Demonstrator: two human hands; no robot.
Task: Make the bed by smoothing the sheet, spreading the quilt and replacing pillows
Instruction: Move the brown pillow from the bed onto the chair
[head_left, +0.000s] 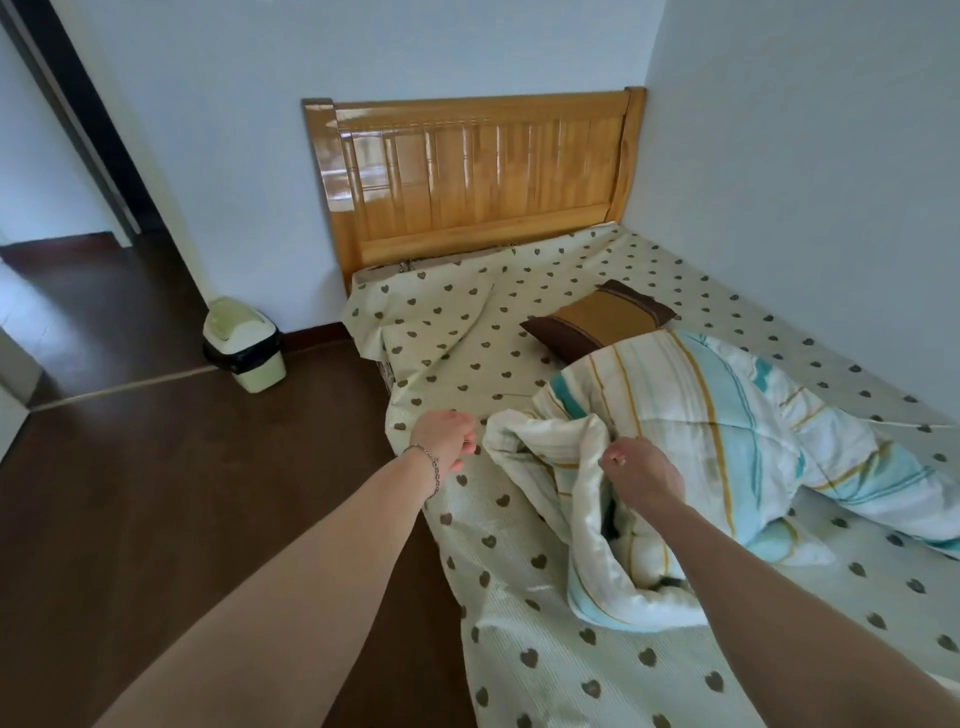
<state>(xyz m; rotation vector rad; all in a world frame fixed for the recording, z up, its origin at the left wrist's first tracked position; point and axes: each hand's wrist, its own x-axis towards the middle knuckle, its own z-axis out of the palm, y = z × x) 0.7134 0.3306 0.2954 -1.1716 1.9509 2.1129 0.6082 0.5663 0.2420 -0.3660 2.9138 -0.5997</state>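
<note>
Against the pale blue wall we see a glossy wooden headboard (475, 171), and the bed stands in the corner, its far side along the right wall. Over the mattress lies a cream sheet (545, 649) printed with small dark hearts; near the headboard its left corner is folded back and wrinkled, so a bit of the mattress edge shows there. On the sheet, toward the head of the bed, rests a brown and ochre pillow (600, 319). Just in front of it, partly covering its near end, the quilt (727, 431) with white, turquoise and yellow stripes lies bunched in a heap across the middle of the bed.

Our right hand (641, 475) pinches a fold of the quilt at its near edge, thumb and fingers closed on the cloth. Our left hand (447, 439), with a thin chain bracelet (428, 462) on the wrist, is over the left edge of the sheet beside the quilt; its fingers are curled, but we cannot tell if they hold any cloth.

On the dark wooden floor (182, 493), left of the bed, a light green bin (244, 343) with a black liner stands against the wall, near a dark door frame (98, 114).
</note>
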